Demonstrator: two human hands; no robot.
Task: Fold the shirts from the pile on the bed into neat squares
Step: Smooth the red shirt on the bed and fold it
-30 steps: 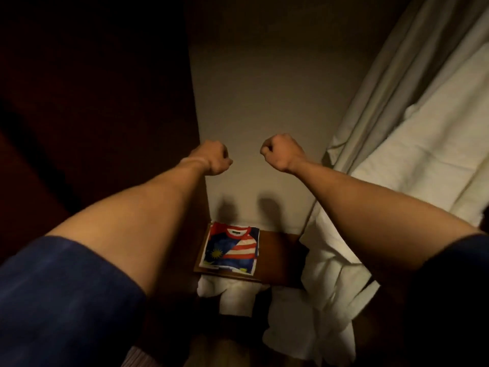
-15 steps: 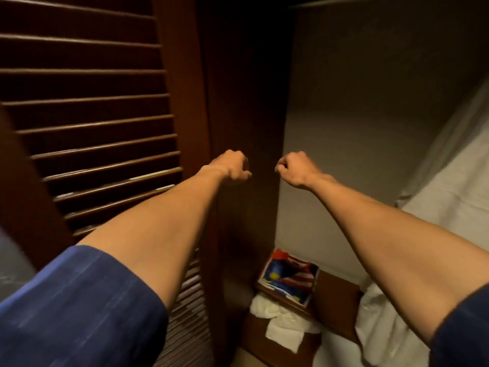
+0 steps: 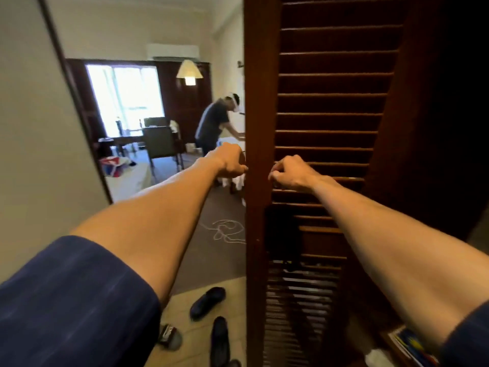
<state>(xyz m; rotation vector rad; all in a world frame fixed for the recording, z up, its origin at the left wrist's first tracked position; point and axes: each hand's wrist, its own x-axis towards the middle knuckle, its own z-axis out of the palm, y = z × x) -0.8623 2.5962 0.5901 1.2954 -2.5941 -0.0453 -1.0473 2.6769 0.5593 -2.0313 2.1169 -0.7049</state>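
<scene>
Both my arms stretch straight out in front of me. My left hand (image 3: 230, 161) is curled into a fist and holds nothing, just left of the door's edge. My right hand (image 3: 288, 172) hangs before the louvred slats with its fingers curled, also holding nothing. A folded flag-print shirt (image 3: 411, 345) shows at the bottom right corner on a wooden shelf. Far back on the left, a red, white and blue pile of shirts (image 3: 113, 164) lies on a white bed (image 3: 129, 182).
A dark louvred wooden door (image 3: 322, 115) fills the right half. Another person (image 3: 213, 123) bends over in the room beyond. Dark shoes (image 3: 207, 303) lie on the tiles by my feet, a white cord (image 3: 225, 231) on the carpet. A wall (image 3: 31, 141) stands on my left.
My view has swung left, from the closet corner with the folded shirt to the louvred door and the room beyond. Both fists stay raised and keep their spacing.
</scene>
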